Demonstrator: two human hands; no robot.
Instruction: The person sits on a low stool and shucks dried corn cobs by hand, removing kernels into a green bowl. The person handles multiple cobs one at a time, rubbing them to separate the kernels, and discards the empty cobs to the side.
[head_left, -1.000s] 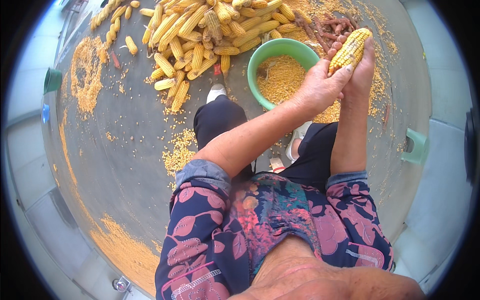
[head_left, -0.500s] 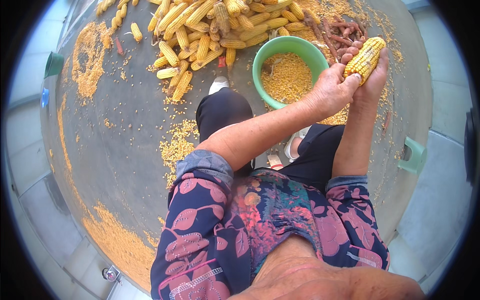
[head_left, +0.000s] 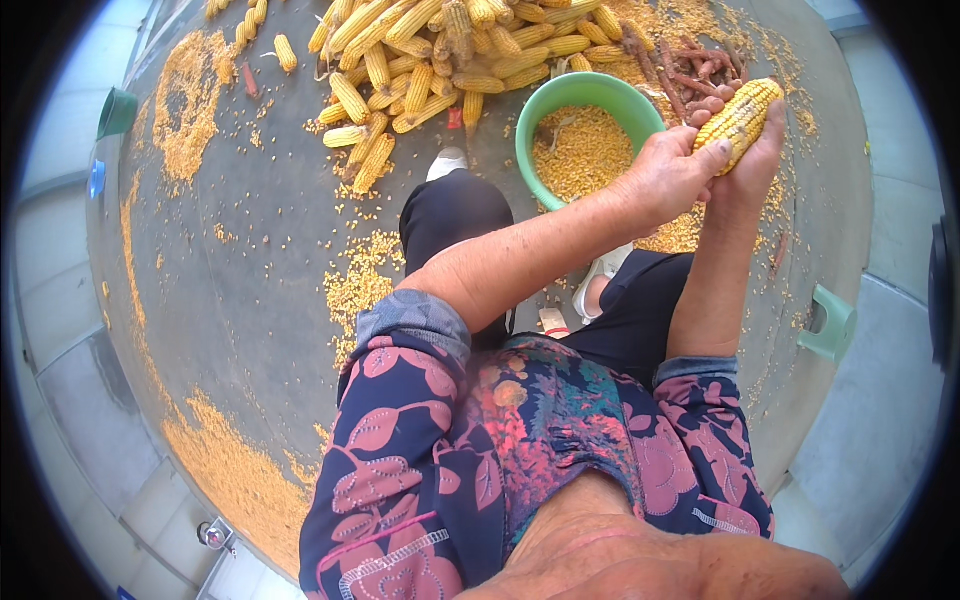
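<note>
An ear of corn (head_left: 741, 122) with yellow kernels is held tilted beyond the right side of my lap. My right hand (head_left: 758, 168) is closed round it from beneath, the fingertips curling over its left side. My left arm reaches across my body, and my left hand (head_left: 672, 177) grips the near, lower end with the thumb pressed on the kernels. The left fingers are partly hidden behind the cob. Just left of the hands stands a green basin (head_left: 527, 150), with loose corn kernels (head_left: 580, 155) inside.
Ahead lies a heap of unshelled corn ears (head_left: 420, 60). Bare reddish cobs (head_left: 697, 68) are piled beyond my hands. Loose kernels (head_left: 235, 475) spread over the grey floor at left. A green plastic stool (head_left: 832, 325) stands at right, a green container (head_left: 117, 112) far left.
The whole view has shifted slightly, so everything sits a little right and lower. Both hands keep hold of the ear of corn; my left thumb has moved slightly on it.
</note>
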